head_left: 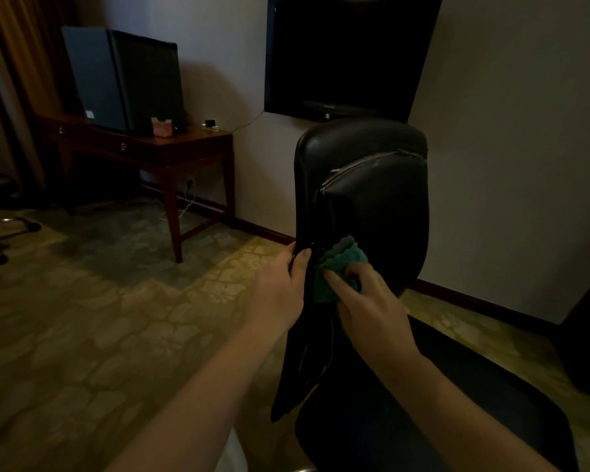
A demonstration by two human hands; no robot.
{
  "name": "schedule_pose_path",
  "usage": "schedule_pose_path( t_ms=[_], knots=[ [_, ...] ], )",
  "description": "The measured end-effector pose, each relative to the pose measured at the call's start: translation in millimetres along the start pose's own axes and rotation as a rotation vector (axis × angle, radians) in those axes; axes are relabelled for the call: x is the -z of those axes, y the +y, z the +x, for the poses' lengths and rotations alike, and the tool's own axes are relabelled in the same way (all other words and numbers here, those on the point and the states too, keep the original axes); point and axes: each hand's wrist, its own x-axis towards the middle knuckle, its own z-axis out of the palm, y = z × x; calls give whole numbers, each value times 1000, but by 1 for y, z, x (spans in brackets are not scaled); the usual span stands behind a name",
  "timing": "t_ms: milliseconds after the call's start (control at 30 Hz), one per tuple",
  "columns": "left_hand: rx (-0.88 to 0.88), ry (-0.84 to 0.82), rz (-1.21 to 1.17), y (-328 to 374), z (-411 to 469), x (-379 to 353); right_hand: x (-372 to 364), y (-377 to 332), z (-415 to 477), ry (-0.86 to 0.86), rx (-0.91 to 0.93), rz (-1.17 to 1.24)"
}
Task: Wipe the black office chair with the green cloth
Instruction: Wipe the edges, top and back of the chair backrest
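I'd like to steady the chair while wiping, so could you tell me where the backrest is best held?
Probably the backrest's left side edge, coming from the left, as the left hand does now: the edge is thin enough for fingers to wrap round. That leaves the front face free for the right hand pressing the green cloth.

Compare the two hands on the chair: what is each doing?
The left hand grips the chair backrest's side edge, bare; the right hand presses the green cloth against the backrest's front. The left only steadies; the right wipes. Both sit at the same height.
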Motion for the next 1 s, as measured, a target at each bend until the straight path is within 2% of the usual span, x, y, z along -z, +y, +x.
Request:
schedule_pose_path(
  t_ms=[167, 500, 700, 833, 1000],
  knots=[
    [-1, -12, -18, 0, 0, 0, 7, 1, 20, 36, -11, -38],
    [-18, -4, -35, 2, -1, 1, 19, 1, 17, -101, 77, -126],
    [-2, 0, -55, 9, -3, 3, 25, 6, 34, -72, 117, -138],
    [6, -7, -57, 7, -4, 5, 16, 10, 13, -80, 126, -118],
    [-12, -4, -53, 7, -7, 4, 9, 17, -23, -187, 173, -136]
  ],
)
